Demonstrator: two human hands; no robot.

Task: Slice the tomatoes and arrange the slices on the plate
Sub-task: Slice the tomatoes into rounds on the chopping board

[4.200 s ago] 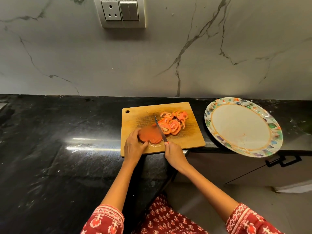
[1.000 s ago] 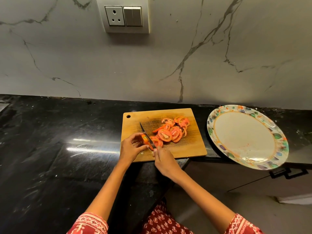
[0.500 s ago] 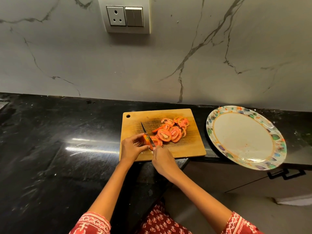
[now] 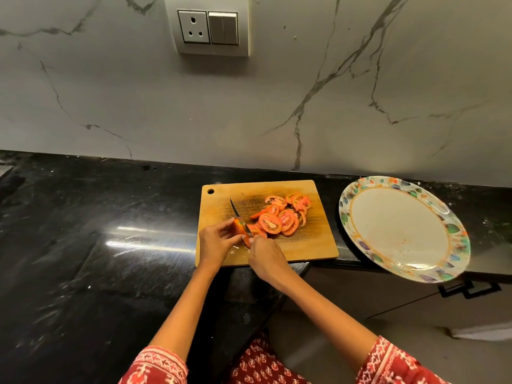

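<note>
Tomato end piece [image 4: 238, 227], centre of the frame, on the near left part of the wooden cutting board [image 4: 313, 245]: small, rounded, wet on its cut face. Your left hand [image 4: 214, 243] pinches it between curled fingers and thumb, close to the blade. Expect it to be soft, slick with juice, and liable to roll or squirt aside under pressure; hold it by the skin side, fingertips tucked back.

Knife [image 4: 238, 217]: thin dark blade, tip pointing toward the upper left of the board, edge set against the piece. Your right hand [image 4: 266, 259] is closed round the handle, which is hidden beneath it.

Tomato slices [image 4: 279, 217]: loose overlapping heap just right of the blade, in the middle of the board. Judged light, limp, fragile, seeds ready to drop out; lift each by its firmer rim, or slide the blade under several.

Plate [image 4: 346, 217]: patterned rim, right of the board and apart from it, on the black table [image 4: 97, 245]; its near edge appears to overhang the table's front. No slices on it yet, so arranging remains undone.
</note>
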